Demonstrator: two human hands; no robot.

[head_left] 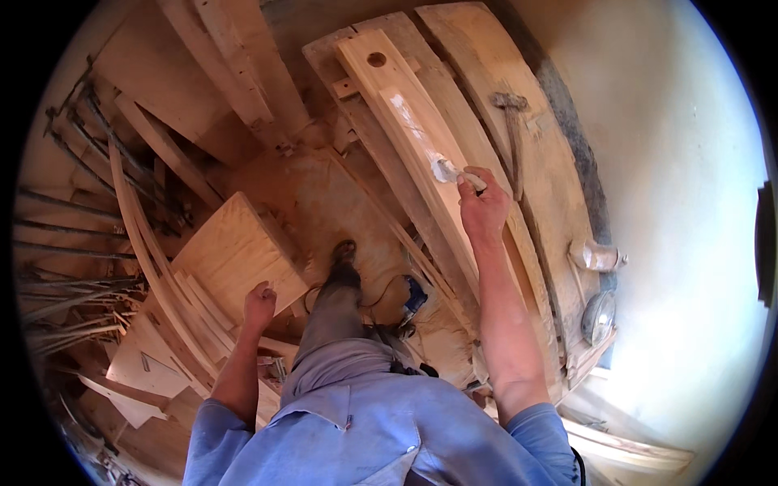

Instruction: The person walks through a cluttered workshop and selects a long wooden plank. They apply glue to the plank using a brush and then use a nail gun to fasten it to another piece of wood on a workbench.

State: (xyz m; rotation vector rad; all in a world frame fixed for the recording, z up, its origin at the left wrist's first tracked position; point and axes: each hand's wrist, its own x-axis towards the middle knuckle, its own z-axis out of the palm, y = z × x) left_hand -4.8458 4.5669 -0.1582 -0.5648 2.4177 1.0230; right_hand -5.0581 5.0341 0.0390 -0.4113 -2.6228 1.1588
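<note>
My right hand grips the handle of a brush whose broad end is coated in white paste. The brush end touches a long pale wooden board, which has a round hole near its far end. A streak of white paste runs along the board beyond the brush. My left hand is closed in a loose fist at the left, with nothing visible in it. It hangs near a square wooden panel, apart from the long board.
Under the board lies a bench of thick planks, bearing a hammer, a whitish container and a round metal-rimmed object. Curved wooden strips and metal clamps crowd the left. A blue power tool sits on the dusty floor.
</note>
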